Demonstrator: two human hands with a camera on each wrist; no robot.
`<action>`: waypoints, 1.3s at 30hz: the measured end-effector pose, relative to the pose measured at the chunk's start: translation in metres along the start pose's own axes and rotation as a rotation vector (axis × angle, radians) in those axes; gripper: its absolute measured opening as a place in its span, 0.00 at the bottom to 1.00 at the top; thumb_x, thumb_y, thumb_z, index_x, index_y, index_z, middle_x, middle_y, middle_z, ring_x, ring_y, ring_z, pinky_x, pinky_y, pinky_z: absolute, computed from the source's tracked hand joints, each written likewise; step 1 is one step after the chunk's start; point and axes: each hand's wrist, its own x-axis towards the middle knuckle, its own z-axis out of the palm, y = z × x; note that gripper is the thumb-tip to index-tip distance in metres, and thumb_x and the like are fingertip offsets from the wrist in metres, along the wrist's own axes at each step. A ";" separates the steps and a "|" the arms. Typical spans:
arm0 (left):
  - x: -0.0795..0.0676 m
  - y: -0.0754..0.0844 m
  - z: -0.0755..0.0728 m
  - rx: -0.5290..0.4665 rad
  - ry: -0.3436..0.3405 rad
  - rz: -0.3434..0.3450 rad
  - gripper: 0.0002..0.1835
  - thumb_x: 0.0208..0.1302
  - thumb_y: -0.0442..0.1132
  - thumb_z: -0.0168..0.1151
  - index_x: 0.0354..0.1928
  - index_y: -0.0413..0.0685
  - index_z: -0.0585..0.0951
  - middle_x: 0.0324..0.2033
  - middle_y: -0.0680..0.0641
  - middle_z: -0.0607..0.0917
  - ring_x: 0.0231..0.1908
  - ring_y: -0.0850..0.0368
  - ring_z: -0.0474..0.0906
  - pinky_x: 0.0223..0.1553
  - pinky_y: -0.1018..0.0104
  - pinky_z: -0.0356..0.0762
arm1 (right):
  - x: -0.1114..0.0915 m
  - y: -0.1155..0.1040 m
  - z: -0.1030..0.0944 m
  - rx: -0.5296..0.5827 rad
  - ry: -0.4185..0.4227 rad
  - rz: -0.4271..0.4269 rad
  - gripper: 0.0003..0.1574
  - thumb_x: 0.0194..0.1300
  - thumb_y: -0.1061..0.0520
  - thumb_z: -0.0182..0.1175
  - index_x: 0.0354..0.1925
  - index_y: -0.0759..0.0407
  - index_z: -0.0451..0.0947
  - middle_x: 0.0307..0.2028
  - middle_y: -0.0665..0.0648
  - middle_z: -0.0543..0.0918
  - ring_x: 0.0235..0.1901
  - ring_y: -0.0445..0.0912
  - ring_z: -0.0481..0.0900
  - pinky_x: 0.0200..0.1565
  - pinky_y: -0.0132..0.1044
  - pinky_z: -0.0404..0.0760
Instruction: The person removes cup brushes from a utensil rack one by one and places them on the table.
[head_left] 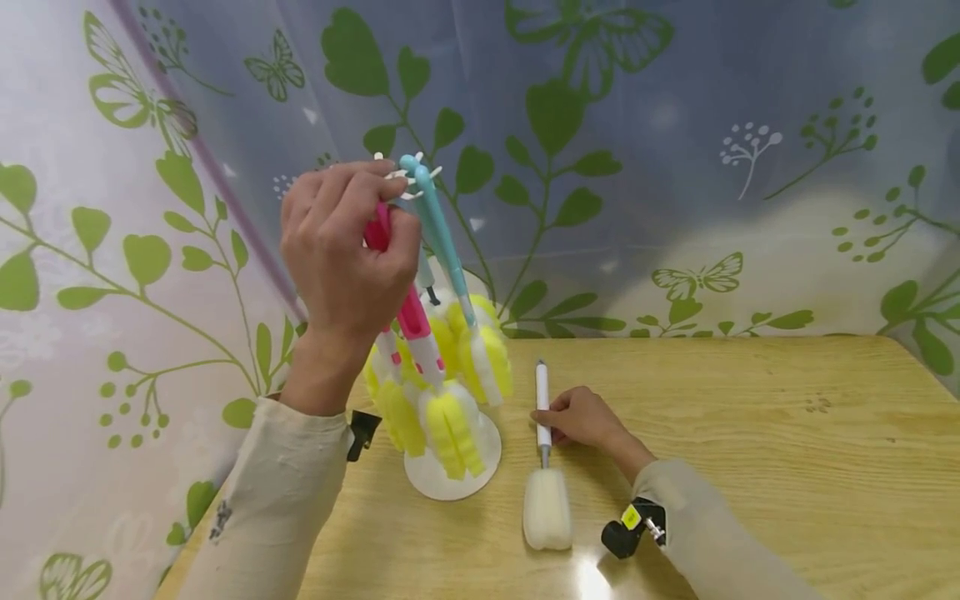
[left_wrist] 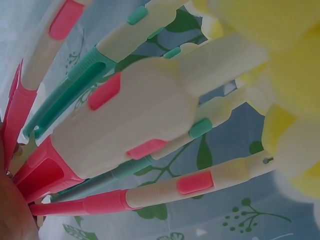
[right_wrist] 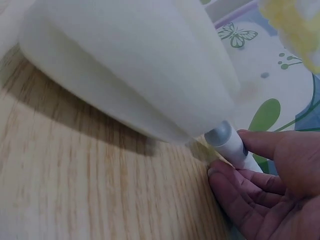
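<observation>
Nearest now, 1 white brush (head_left: 547,508), sponge end towards the body, on or just over the desk (head_left: 750,467), right of the rack (head_left: 431,483): impossible to tell which. Next, the right hand (head_left: 587,417), pinching the white handle (head_left: 543,392) between thumb and fingers; might swivel or slip, with so broad a sponge on so slim a grip. Just beyond, yellow sponge brushes (head_left: 450,425) crowded together. Up high, the left hand (head_left: 348,221), curled round a pink handle (head_left: 412,312) by the hooks (head_left: 412,195): risk of toppling from any sideways tug, or of neighbours jolting loose. Farthest, leafy curtain (head_left: 660,167).
</observation>
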 end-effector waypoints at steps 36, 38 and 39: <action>0.000 0.000 -0.004 0.011 -0.052 -0.025 0.16 0.58 0.47 0.65 0.28 0.39 0.83 0.35 0.47 0.87 0.38 0.47 0.79 0.46 0.55 0.68 | -0.008 -0.015 -0.030 0.030 0.083 -0.113 0.19 0.71 0.52 0.51 0.43 0.68 0.78 0.29 0.62 0.82 0.28 0.56 0.81 0.28 0.41 0.79; 0.000 0.000 -0.004 0.006 -0.046 -0.017 0.16 0.58 0.47 0.65 0.28 0.39 0.83 0.35 0.47 0.87 0.37 0.47 0.79 0.45 0.55 0.68 | -0.010 -0.026 -0.034 0.052 0.077 -0.163 0.19 0.71 0.52 0.51 0.44 0.66 0.79 0.30 0.61 0.82 0.30 0.58 0.81 0.31 0.44 0.81; 0.000 -0.001 -0.004 0.002 -0.043 -0.013 0.16 0.58 0.47 0.65 0.27 0.39 0.83 0.35 0.47 0.87 0.37 0.46 0.79 0.45 0.55 0.68 | -0.011 -0.031 -0.036 0.065 0.074 -0.186 0.18 0.71 0.51 0.51 0.45 0.65 0.79 0.31 0.62 0.82 0.32 0.59 0.81 0.32 0.45 0.81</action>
